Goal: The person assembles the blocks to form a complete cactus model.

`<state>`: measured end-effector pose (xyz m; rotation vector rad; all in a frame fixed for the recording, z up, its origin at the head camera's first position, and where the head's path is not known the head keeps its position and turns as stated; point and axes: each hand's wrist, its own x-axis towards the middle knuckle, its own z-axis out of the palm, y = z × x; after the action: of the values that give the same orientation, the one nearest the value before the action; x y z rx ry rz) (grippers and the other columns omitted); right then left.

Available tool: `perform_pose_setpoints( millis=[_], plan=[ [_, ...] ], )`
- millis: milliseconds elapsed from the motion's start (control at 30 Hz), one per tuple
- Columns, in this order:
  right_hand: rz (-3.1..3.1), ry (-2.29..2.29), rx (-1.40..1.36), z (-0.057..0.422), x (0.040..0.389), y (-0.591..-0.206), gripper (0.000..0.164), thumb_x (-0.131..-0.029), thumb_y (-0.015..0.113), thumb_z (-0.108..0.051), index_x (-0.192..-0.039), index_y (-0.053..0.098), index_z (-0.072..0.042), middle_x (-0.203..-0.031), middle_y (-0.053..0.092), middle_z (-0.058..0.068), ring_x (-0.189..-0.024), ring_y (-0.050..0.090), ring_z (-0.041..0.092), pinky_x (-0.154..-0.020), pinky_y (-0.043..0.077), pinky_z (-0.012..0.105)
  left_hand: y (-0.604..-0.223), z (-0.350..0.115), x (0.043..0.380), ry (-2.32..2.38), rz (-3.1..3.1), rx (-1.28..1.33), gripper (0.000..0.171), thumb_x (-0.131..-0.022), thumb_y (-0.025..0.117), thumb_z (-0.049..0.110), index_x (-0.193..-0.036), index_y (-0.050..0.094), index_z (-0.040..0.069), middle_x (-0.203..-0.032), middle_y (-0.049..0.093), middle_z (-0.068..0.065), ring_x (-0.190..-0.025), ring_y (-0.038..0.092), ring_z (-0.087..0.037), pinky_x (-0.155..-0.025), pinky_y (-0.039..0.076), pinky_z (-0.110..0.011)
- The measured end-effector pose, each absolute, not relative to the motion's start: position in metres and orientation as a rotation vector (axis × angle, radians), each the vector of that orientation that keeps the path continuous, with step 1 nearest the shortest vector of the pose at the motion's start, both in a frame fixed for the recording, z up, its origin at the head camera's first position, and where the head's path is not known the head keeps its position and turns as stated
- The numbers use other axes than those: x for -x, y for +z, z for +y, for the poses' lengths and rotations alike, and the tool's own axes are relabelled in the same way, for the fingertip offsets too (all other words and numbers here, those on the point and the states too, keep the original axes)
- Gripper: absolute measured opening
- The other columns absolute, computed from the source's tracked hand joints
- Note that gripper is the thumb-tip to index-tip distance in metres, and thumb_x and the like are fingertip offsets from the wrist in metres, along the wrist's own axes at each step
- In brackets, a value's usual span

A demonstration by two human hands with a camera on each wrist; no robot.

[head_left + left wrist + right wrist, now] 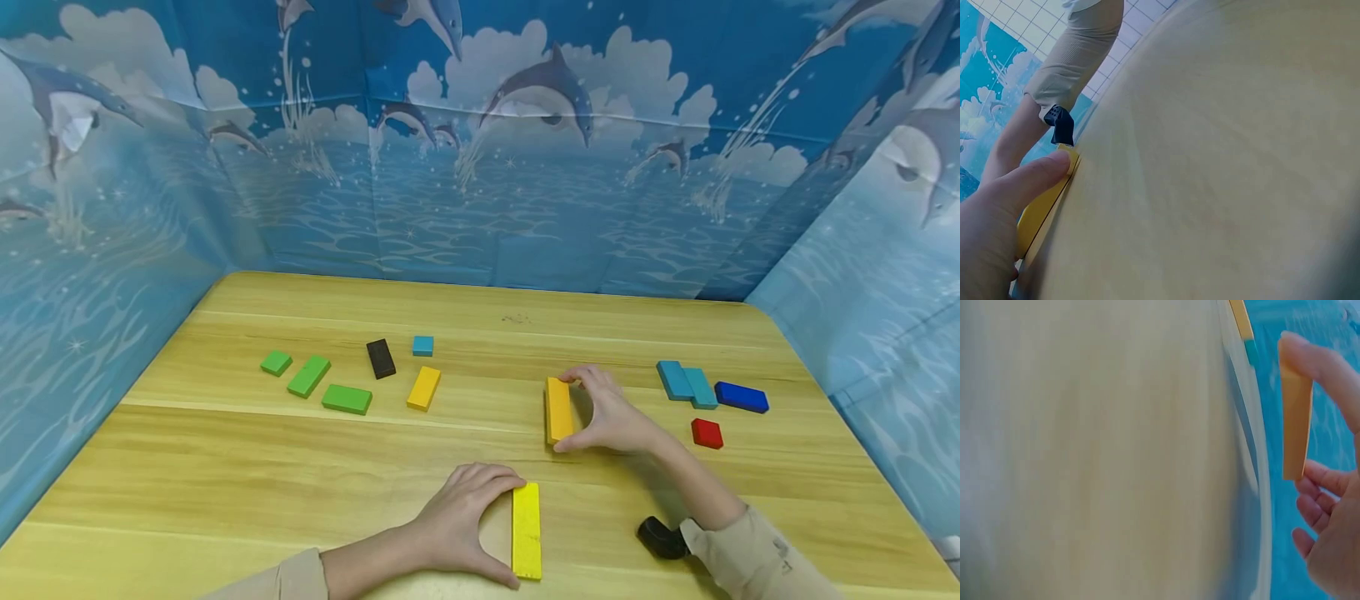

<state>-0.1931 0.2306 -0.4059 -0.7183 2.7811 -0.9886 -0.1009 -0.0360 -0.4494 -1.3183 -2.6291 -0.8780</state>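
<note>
Near the front of the table, my left hand (467,523) pinches a long bright yellow block (527,532) by its two ends, thumb at the near end. In the left wrist view the thumb (1041,178) presses on one end of that block, which lies against the tabletop. Farther forward and to the right, my right hand (611,414) holds an orange-yellow block (558,410) by its ends, between thumb and fingers. The right wrist view shows this orange-yellow block (1296,419) apart from the tabletop, with the other fingers loosely bent below it.
To the left lie several green blocks (347,399), a black block (381,358), a small light-blue block (423,346) and another orange-yellow block (424,388). On the right are two light-blue blocks (676,381), a dark blue block (742,397) and a red block (707,433). Dolphin-print curtains (495,208) border the table.
</note>
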Motion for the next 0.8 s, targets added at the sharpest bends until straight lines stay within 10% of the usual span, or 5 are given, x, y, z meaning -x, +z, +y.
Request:
perform_pose_setpoints(
  millis=[800],
  plan=[
    [2.824,-0.954,0.807,0.194,0.18,-0.423,0.092,-0.053,0.084,-0.047,-0.124,0.043,-0.004,-0.121,0.043,0.013,-0.114,0.037,0.03,-0.09,0.029,0.052,-0.449,-0.038,0.102,-0.887,-2.619,1.372,0.093,-0.055,0.074,0.065,-0.13,0.045,0.018,-0.129,0.046,0.007,-0.118,0.039,-0.009,-0.099,0.031,-0.034]
  ],
)
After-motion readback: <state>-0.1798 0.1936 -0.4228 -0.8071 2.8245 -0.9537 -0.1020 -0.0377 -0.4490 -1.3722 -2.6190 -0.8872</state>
